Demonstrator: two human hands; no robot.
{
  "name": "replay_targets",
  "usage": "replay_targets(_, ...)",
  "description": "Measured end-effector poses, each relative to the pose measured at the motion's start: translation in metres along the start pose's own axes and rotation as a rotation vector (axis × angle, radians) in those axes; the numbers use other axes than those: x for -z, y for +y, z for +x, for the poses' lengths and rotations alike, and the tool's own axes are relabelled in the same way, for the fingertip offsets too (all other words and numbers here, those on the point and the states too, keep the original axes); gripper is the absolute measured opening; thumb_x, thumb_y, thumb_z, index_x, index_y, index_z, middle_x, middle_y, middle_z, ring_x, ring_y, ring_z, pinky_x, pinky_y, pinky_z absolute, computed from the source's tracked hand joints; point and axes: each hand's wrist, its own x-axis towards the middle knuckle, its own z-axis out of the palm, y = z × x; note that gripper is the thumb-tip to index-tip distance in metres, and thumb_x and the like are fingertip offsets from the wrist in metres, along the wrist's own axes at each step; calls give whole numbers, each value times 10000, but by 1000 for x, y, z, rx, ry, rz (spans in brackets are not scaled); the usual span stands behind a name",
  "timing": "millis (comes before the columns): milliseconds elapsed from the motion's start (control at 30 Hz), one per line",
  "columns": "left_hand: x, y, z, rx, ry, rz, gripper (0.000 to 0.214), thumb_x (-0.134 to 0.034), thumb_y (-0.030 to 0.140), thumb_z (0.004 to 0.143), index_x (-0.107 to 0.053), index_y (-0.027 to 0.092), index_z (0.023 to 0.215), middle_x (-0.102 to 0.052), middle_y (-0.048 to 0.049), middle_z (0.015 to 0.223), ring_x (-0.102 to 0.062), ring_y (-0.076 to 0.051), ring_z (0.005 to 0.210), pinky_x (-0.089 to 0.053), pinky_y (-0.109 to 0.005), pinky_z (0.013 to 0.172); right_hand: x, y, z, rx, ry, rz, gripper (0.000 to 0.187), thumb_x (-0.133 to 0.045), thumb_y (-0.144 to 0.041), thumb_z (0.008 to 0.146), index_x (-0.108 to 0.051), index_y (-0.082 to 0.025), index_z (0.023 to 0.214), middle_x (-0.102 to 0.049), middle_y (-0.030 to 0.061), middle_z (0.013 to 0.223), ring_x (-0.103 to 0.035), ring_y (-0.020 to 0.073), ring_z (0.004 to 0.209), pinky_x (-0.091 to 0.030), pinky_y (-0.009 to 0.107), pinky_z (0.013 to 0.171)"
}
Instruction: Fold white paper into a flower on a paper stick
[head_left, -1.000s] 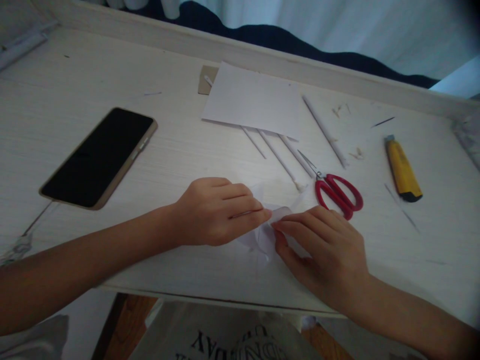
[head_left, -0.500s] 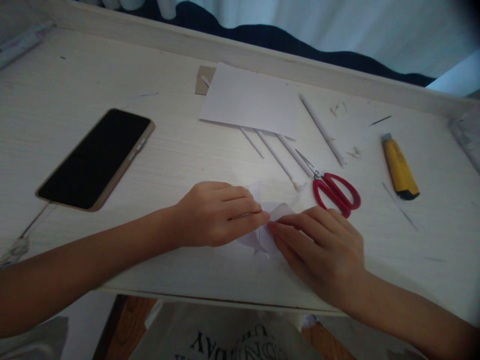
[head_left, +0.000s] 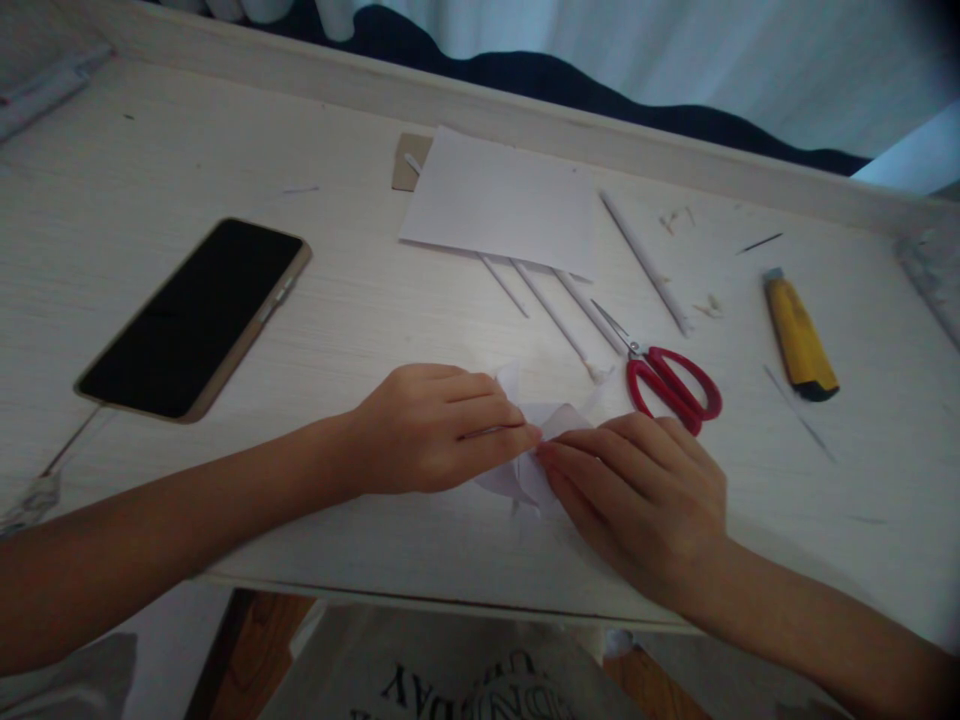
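A small folded piece of white paper point(head_left: 534, 432) lies on the pale wooden table point(head_left: 375, 310) near its front edge. My left hand point(head_left: 439, 428) rests on its left part, fingers curled and pressed down on the paper. My right hand point(head_left: 645, 500) covers its right part, fingers together and pressing flat on the fold. The fingertips of both hands meet over the middle of the paper. Most of the sheet is hidden under my hands.
A black phone point(head_left: 193, 318) lies at the left. A white sheet point(head_left: 502, 203) sits at the back, with several thin rolled paper sticks point(head_left: 559, 320) beside it. Red scissors point(head_left: 667, 380) and a yellow utility knife point(head_left: 799, 336) lie at the right. A raised ledge point(head_left: 525, 110) borders the far side.
My right hand has slid slightly left and flattened onto the paper, closing the gap to my left fingertips. The left hand has stayed almost still.
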Motion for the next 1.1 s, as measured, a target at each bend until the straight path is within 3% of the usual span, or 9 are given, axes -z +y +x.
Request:
replay_targets(500, -1, -2, 1, -13, -24, -45, 160, -487, 208, 819, -589, 169, 936, -652, -10, 873, -582, -149, 802, -485, -265, 695, -4, -1, 4, 15, 19, -33, 66, -603, -175, 705, -616, -178, 769, -655, 10, 782, -486, 169, 661, -355, 315, 562)
replay_targets(700, -3, -5, 2, -35, 24, -68, 143, -524, 195, 792, -591, 154, 911, -652, -20, 856, -582, -149, 796, -493, -263, 691, -5, -3, 8, -23, 109, 4, 33, -601, -149, 693, -623, -148, 668, -620, 109, 960, -536, 225, 875, -434, 349, 709)
replay_targets(800, -3, -6, 3, -44, 47, -89, 131, -535, 183, 781, -597, 148, 890, -653, -25, 838, -582, -145, 779, -495, -256, 685, -4, -2, 9, -1, 85, 47, 55, -579, -137, 714, -615, -149, 674, -629, 94, 974, -548, 214, 945, -439, 360, 799)
replay_targets(1100, 5, -3, 6, 18, 32, -157, 115, -531, 204, 786, -606, 161, 863, -656, -16, 841, -576, -124, 778, -486, -241, 704, 1, -1, 15, 11, 16, 87, 48, -575, -154, 723, -604, -161, 760, -661, 34, 853, -589, 148, 779, -435, 354, 859)
